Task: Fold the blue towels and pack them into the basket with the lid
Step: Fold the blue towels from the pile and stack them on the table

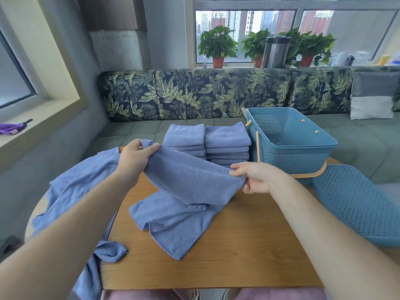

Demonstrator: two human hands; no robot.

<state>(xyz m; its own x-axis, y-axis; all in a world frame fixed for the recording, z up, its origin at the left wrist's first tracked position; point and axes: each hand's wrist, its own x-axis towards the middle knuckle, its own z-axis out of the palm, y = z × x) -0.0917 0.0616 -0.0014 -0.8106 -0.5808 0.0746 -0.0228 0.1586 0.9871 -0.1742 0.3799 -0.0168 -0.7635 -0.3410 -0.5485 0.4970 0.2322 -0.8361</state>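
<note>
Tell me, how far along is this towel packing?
Done: two stacks of folded towels sit beside the basket. In hand: the left hand and right hand grip one towel, partly lifted off the table. Left: a rumpled heap of towels hangs over the table's left edge, the basket looks empty and its lid lies off to the right. Nothing is packed yet.

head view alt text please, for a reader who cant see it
Left grip and right grip hold a blue towel up by its top edge over a wooden table. Behind are two stacks of folded towels; at right, an open blue basket and its lid.
</note>
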